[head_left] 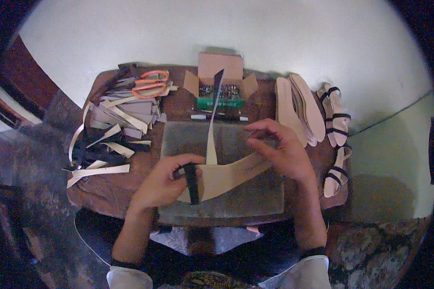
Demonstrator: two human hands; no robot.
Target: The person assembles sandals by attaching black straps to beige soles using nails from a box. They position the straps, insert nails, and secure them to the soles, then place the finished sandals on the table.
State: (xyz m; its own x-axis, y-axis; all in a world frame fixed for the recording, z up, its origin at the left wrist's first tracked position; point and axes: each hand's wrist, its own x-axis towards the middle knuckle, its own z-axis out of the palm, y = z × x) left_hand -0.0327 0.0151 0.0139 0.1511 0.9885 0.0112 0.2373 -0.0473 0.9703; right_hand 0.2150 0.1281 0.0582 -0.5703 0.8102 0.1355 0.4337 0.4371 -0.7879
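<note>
A beige sandal sole [231,174] lies slantwise in front of me, above a dark grey board. My left hand [161,185] grips its left end, fingers closed around the edge next to a black strap [192,184] that crosses it. From the sole's far edge a long strip [212,137] stands up, cream low down and black at its tip. At the sole's right end is my right hand [283,149], thumb and forefinger curved and apart with nothing between them. Whether its palm touches the sole, I cannot tell.
The grey board [246,202] rests on a brown-covered table [332,198]. Orange-handled scissors [150,89] top a pile of grey pieces; black and cream strips [115,147] lie nearer. An opened box of small metal pieces [219,91] stands behind. Right: stacked soles [307,108], strapped sandals [338,130].
</note>
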